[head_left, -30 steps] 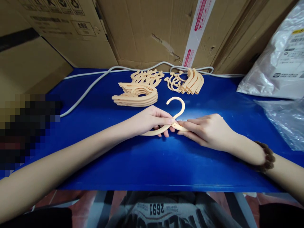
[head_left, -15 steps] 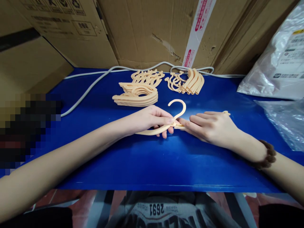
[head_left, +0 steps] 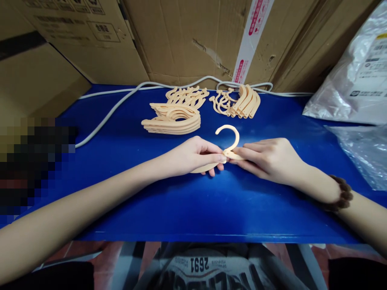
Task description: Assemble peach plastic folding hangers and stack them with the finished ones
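A cream plastic clothes hanger (head_left: 236,137) is between my hands above the blue table, its hook pointing up and curling left. My left hand (head_left: 201,155) pinches it at the joint below the hook, with thumb on top and fingers underneath; one arm of the hanger shows under the palm. My right hand (head_left: 269,159) grips the other arm just right of the joint, fingers closed round it, hiding most of that arm. Behind the hands lies a stack of curved cream hanger pieces (head_left: 172,125).
Wavy cream hanger parts (head_left: 187,96), small hook pieces (head_left: 221,102) and curved arm pieces (head_left: 248,102) lie at the back of the blue table (head_left: 193,213). A white cable (head_left: 111,110) runs behind them. Cardboard boxes (head_left: 181,36) stand behind; plastic bags (head_left: 338,96) lie right.
The hanger's right arm now sits against the joint below the hook, where it was lower before. The hook has shifted slightly right, and both hands stay closed on the pieces.
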